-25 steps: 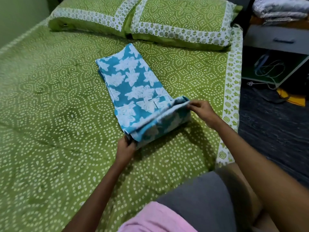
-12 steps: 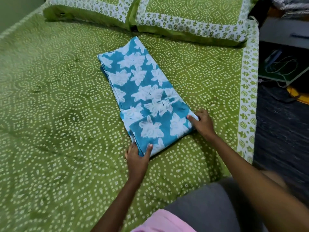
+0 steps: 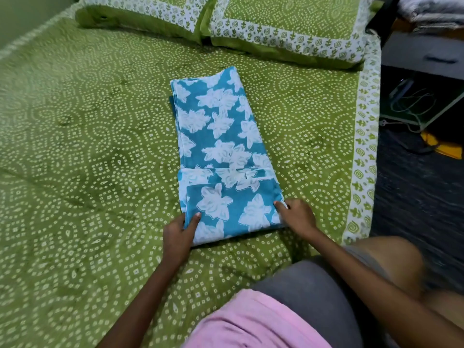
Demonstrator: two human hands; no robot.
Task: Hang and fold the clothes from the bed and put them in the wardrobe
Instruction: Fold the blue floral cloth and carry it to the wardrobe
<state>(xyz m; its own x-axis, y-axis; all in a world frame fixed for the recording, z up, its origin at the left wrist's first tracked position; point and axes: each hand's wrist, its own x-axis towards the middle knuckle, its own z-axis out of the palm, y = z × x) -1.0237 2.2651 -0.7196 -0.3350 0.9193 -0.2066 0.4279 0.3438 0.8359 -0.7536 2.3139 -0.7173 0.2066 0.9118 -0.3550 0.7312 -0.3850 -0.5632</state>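
1. A blue cotton garment with white flower print lies folded on the green dotted bedsheet, nearer the bed's right edge.
2. Left hand pinches its near-left corner.
3. Right hand grips its near-right corner.

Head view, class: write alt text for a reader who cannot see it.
Two hands hold the near folded end of a blue garment with white flowers on a green bedspread: left hand at one corner, right hand at the other. Two matching pillows lie beyond.
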